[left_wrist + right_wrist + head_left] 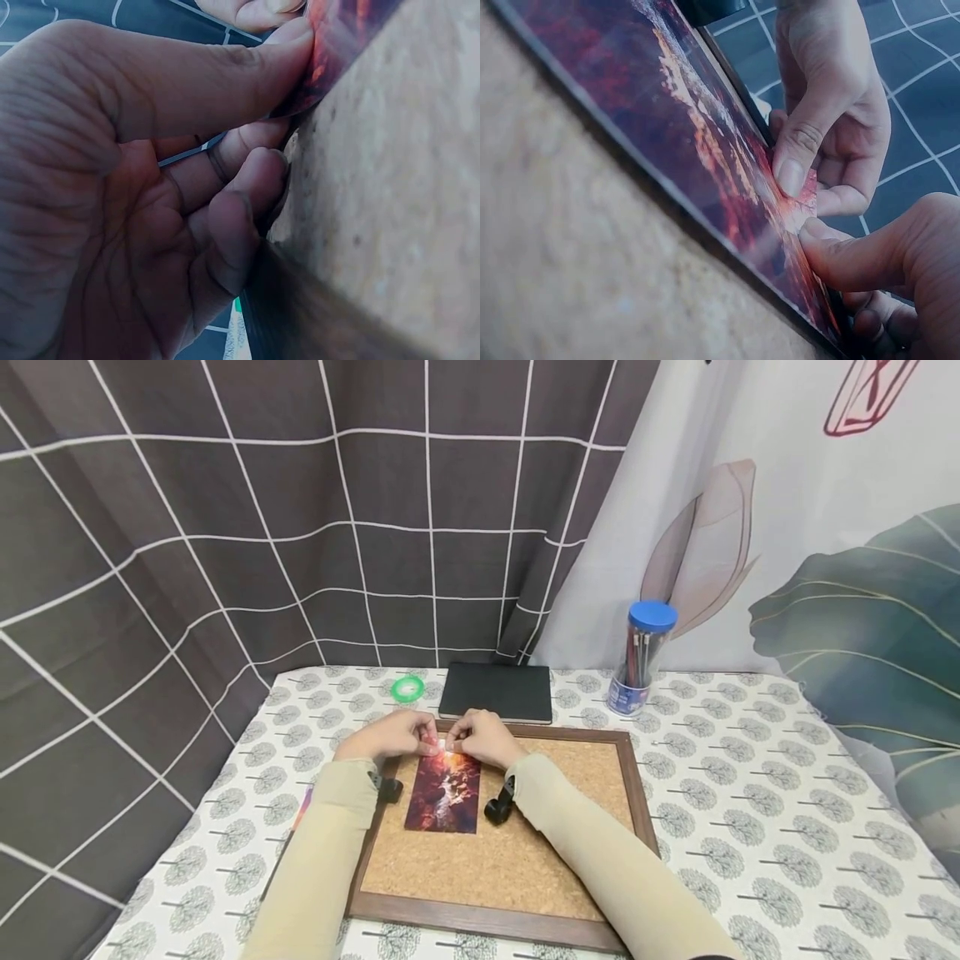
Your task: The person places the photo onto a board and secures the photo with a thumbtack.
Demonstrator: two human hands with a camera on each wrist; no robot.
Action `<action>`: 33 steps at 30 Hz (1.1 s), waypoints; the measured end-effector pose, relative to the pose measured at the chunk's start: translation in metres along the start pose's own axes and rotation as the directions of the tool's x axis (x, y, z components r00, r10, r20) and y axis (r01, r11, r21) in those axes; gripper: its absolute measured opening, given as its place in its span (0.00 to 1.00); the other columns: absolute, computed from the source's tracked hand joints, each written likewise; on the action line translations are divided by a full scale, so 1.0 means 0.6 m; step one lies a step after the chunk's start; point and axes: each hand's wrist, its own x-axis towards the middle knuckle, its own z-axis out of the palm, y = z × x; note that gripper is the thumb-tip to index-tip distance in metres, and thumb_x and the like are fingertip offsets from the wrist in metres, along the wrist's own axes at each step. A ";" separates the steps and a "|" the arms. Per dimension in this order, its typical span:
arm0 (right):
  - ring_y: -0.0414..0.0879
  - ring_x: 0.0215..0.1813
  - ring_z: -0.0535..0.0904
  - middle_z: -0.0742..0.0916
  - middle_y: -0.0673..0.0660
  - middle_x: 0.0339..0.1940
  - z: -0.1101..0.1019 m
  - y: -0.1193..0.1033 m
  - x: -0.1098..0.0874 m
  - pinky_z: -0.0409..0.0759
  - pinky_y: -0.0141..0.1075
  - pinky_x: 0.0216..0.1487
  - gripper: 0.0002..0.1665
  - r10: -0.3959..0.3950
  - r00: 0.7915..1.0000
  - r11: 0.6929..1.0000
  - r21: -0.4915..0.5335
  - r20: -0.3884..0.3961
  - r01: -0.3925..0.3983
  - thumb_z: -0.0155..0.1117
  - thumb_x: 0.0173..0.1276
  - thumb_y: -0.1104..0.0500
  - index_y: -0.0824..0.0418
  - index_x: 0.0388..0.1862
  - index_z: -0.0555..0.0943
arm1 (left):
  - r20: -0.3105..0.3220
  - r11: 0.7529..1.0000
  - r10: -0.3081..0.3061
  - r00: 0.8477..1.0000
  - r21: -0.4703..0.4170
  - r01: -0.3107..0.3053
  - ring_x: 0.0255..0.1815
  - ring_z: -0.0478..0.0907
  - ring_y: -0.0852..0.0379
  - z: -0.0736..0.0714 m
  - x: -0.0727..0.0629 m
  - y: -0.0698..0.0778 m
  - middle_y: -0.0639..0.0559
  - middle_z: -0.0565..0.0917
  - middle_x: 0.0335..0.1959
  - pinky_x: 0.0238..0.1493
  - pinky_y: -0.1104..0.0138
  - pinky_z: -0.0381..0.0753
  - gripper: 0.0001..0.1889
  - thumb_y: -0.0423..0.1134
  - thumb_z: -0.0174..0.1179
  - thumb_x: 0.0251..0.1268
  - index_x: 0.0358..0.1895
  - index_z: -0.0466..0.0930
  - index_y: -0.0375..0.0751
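Observation:
A glossy picture card [444, 793] in dark red, purple and orange lies over the left part of a wood-framed cork board [480, 881]. My left hand [392, 734] pinches its top edge between thumb and fingers, near the upper left corner. Close beside it, my right hand [486, 737] also pinches the top edge. In the right wrist view, the two thumbs press on the card's face [697, 142] a short way apart, and the card's top rises off the cork. The fingertips behind the card are partly hidden.
Behind the board lie a black notebook [495, 692] and a green tape roll [407, 689]. A clear pencil jar with a blue lid [651, 617] stands at the back right. A tree-print cloth [742, 827] covers the table; a grid-patterned curtain [382, 560] hangs behind.

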 end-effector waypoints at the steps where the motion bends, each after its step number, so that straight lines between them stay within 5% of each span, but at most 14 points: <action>1: 0.41 0.33 0.75 0.82 0.47 0.30 0.001 0.000 0.000 0.74 0.34 0.37 0.02 -0.003 1.000 1.000 -0.003 0.000 0.003 0.72 0.61 0.58 0.55 0.30 0.89 | -0.001 1.000 0.000 1.000 0.004 0.000 0.31 0.75 0.56 0.001 0.000 -0.001 0.53 0.81 0.29 0.38 0.62 0.75 0.09 0.39 0.72 0.59 0.35 0.80 0.43; 33: 0.43 0.35 0.74 0.80 0.49 0.30 0.001 -0.002 -0.002 0.72 0.35 0.41 0.02 -0.013 1.000 1.000 -0.027 0.006 0.013 0.72 0.60 0.58 0.55 0.29 0.87 | -0.016 1.000 -0.012 1.000 0.026 0.013 0.33 0.74 0.55 0.004 -0.002 0.007 0.52 0.80 0.31 0.39 0.61 0.75 0.09 0.37 0.71 0.58 0.33 0.79 0.43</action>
